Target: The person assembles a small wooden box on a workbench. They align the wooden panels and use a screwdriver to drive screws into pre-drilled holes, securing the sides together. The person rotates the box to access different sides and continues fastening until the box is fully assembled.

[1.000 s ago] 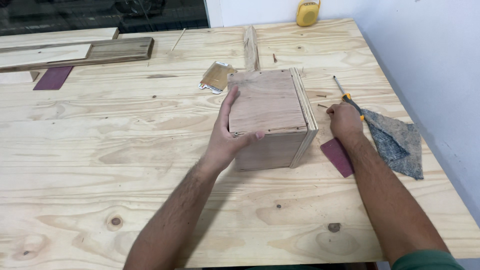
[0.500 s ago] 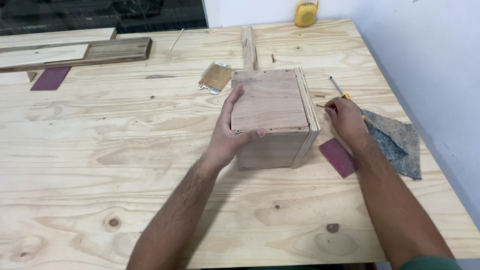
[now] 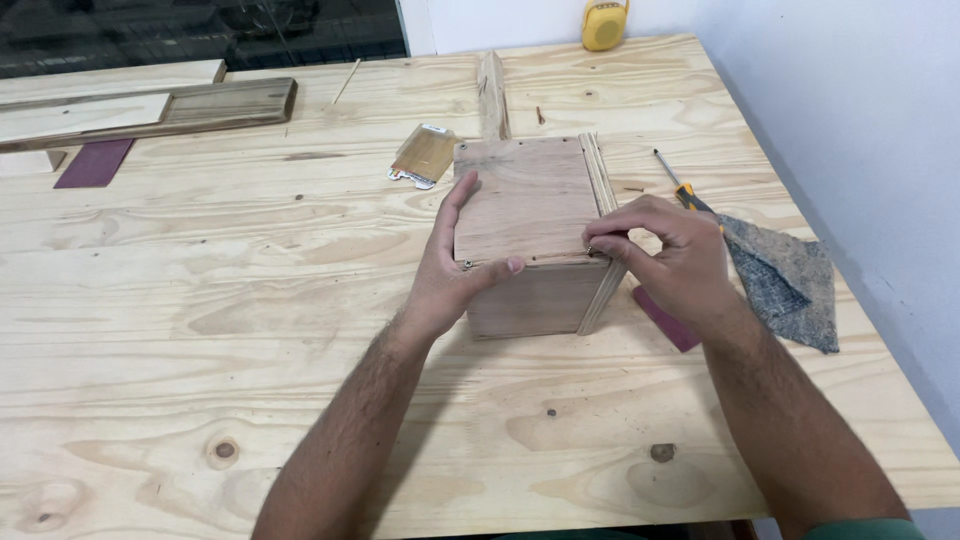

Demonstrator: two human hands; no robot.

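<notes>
At centre frame, the wooden box [image 3: 530, 235] sits assembled on the counter [image 3: 200, 330]; left hand [image 3: 455, 265] clasps its near-left corner, right hand [image 3: 660, 250] pinches a small screw [image 3: 590, 250] (not yet driven) at its near-right corner.

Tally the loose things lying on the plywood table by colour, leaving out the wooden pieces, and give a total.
Maroon sandpaper sheets: 2, one at far left, one under the right hand
Yellow round gadget: 1
Yellow-handled screwdriver: 1
Grey cloth: 1
Gold blister packet: 1
Total: 6
</notes>
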